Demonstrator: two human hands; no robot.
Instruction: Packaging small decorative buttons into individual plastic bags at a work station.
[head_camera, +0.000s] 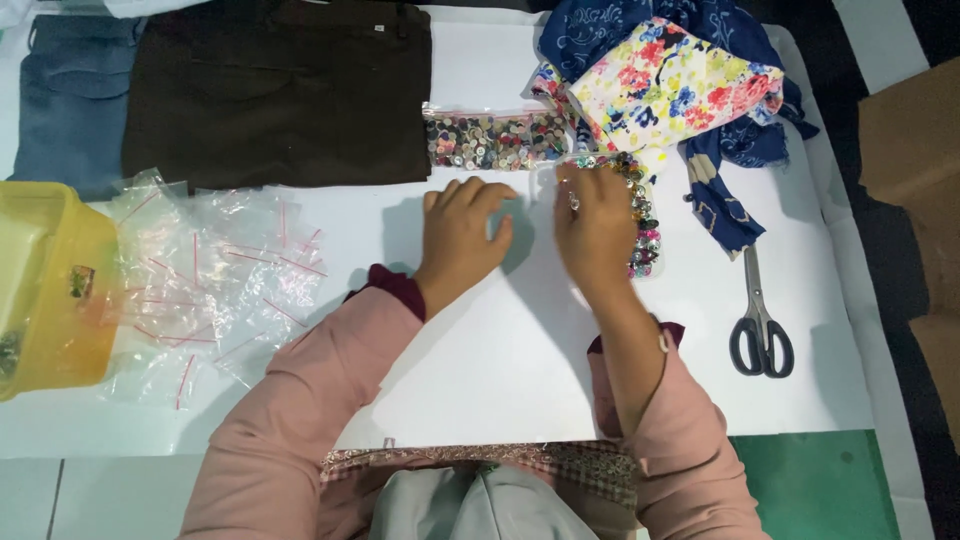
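My left hand (462, 232) lies palm down on the white sheet (480, 350), fingers slightly curled, holding nothing. My right hand (598, 222) rests on a clear zip bag of mixed buttons (640, 215), its fingers closed around the bag's near edge. A second, fuller clear bag of buttons (495, 140) lies just beyond both hands, touching the lower edge of the dark brown trousers (280, 90). Both arms wear pink sleeves.
Folded blue jeans (70, 95) lie at far left beside the trousers. Floral and blue printed fabrics (670, 85) are piled at the top right. Black-handled scissors (760, 320) lie to the right. A heap of empty zip bags (215, 280) and a yellow plastic tub (50, 290) sit left.
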